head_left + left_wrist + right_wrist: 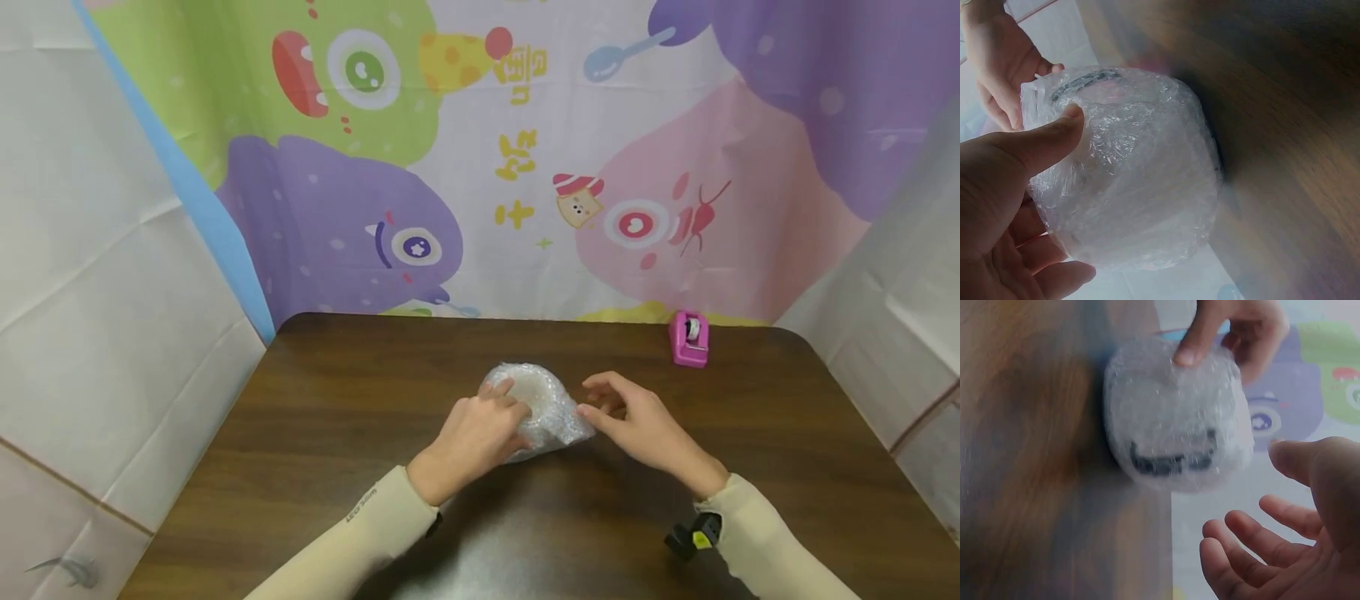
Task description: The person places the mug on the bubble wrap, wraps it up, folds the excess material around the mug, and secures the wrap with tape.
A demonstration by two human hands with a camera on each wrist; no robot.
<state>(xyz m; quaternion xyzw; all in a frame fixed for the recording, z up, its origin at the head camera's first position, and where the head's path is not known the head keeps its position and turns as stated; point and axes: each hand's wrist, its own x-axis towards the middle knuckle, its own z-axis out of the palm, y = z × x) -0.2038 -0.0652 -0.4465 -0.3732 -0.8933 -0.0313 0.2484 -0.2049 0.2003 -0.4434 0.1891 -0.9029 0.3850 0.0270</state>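
Note:
A rounded bundle of clear bubble wrap (551,400) sits on the brown table, with a round hollow showing at its top. Through the wrap a pale thing with a dark marking shows in the right wrist view; its kind is hidden. My left hand (480,429) grips the bundle at its near left, fingers over the top and thumb (1054,140) against the side. Just right of the bundle is my right hand (637,417), its fingers (1260,537) spread and loosely bent, holding nothing. A loose fold of wrap sticks out toward it.
A pink tape dispenser (690,340) stands at the table's back right. Behind the wooden table (337,400) hangs a cartoon-printed curtain (517,275), and pale panels (97,250) rise at both sides.

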